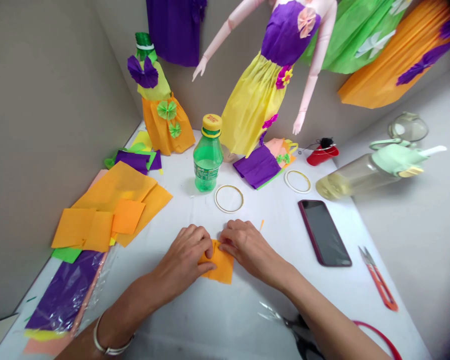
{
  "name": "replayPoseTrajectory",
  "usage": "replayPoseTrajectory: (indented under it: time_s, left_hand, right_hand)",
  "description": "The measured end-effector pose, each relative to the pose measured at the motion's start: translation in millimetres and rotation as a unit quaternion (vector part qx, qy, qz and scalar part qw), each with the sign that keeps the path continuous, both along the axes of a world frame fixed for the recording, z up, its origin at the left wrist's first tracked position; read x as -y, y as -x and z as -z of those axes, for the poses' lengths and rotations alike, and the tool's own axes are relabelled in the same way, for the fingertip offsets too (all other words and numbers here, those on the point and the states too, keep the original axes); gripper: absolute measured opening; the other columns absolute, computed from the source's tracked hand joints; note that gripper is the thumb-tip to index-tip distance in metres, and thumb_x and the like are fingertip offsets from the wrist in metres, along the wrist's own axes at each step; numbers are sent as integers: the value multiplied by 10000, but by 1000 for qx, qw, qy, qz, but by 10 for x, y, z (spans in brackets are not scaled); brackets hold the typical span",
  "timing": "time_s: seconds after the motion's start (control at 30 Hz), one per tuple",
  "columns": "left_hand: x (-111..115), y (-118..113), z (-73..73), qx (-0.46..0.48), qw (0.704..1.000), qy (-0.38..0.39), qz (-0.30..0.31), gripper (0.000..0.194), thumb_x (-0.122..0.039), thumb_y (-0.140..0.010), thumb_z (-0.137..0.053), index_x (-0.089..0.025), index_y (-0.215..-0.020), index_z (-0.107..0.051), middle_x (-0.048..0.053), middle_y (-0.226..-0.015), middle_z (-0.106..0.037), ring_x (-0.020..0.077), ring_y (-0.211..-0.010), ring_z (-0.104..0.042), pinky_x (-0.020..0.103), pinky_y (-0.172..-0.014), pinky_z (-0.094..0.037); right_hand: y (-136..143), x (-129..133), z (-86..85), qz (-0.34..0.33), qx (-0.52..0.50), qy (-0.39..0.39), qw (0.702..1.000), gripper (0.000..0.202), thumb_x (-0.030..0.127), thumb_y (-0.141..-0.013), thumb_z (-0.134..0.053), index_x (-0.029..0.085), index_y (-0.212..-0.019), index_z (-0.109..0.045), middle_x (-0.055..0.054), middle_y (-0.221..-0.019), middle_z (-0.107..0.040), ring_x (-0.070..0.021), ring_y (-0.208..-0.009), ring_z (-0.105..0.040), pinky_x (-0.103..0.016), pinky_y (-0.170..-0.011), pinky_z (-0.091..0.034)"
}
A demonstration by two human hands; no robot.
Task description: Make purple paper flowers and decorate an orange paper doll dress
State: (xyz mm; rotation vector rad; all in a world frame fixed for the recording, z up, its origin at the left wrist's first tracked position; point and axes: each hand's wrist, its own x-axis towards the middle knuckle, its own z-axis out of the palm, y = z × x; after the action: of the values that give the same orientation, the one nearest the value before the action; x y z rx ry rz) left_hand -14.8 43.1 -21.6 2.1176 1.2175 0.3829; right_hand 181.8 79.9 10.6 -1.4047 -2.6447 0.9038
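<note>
A small orange square lies flat on the white table, between my two hands. My left hand rests on its left side, fingers curled, with the thumb on the sheet. At the upper right edge of the square, my right hand has its fingers bent together, thumb against the paper. The fingertips of both hands are partly hidden. Just beyond them lies a roll of narrow tape, and a green bottle with a yellow cap stands behind it.
Orange sheets and a purple pack lie at left. A phone, red-handled snips, dark scissors and a tipped water bottle are at right. A dressed mannequin and a dressed bottle stand behind.
</note>
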Motion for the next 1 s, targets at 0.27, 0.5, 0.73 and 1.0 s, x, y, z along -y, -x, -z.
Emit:
replayPoseTrajectory:
  time_s: [0.27,0.5,0.73,1.0]
  left_hand:
    - [-13,-5,-10,1,1000,-2,-3,241,-145,-783,-739,-201,-807,-506,-3,-957,-560,192,-904,-470,362,-795,-376]
    - [5,-2,20,-9,1000,-14,-1,288,-134,-753,-776,-196,-818,-502,-6,-951,-552,190,-896,-457,356,-782,-357]
    - [-2,-20,-3,-13,1000,-14,4,267,-161,-783,-759,-196,-820,-496,-3,-936,-547,191,-889,-462,353,-772,-360]
    - [12,-3,20,-10,1000,-27,7,283,-158,-778,-762,-200,-812,-485,-3,-954,-545,193,-908,-465,357,-789,-363]
  right_hand:
    - [8,-32,46,-11,13,-26,1000,172,140,-884,-639,178,-732,-568,11,-792,-564,-140,-761,-507,-291,-702,-304]
    - [13,-66,69,-4,44,-63,997,99,146,-848,-691,175,-811,-603,-14,-832,-600,-176,-802,-533,-307,-709,-315]
    - [-49,178,-81,-61,-9,-42,997,69,133,-917,-606,195,-924,-636,-31,-880,-601,-188,-824,-518,-312,-729,-362]
    - [-233,389,-26,-40,-28,-43,998,127,80,-928,-550,174,-910,-633,-48,-887,-595,-184,-814,-510,-318,-736,-396]
